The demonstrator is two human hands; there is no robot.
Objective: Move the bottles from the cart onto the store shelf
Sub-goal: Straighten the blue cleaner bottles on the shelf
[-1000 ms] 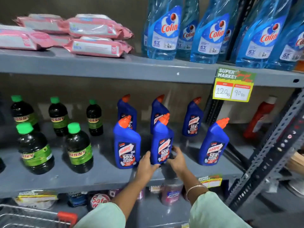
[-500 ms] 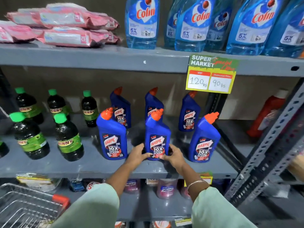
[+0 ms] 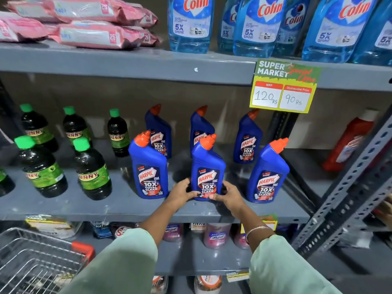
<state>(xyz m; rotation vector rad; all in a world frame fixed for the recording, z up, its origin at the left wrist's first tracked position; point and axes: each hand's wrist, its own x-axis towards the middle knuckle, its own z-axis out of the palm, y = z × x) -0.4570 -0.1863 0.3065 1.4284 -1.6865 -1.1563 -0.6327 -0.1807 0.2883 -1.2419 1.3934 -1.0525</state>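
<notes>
At the lower left, the wire cart (image 3: 31,259) with a red corner is seen below the shelf (image 3: 95,205). On the left part of the shelf, dark bottles (image 3: 91,170) with green caps are placed upright in two rows. To their right, blue bottles with orange caps stand in a back row of three and a front row of three.

The left hand (image 3: 182,193) is laid against the lower left side of the middle front bottle (image 3: 207,169). Its fingers are half curled around the base and the thumb is pressed on the front, near the label. The right hand (image 3: 228,194) is placed on the lower right side of the same bottle in the same way, half closed, with the thumb on the bottom of the label. The bottle is thus gripped between both hands.

This bottle stands on the shelf, near the front edge, between the two other front bottles and apart from both. Its long axis is vertical. The label is turned toward the camera, and the slanted orange cap is pointed up and to the right.

Further right, a price tag (image 3: 284,87) is hung from the upper shelf, and a red bottle (image 3: 347,143) is leaned at the far right.
</notes>
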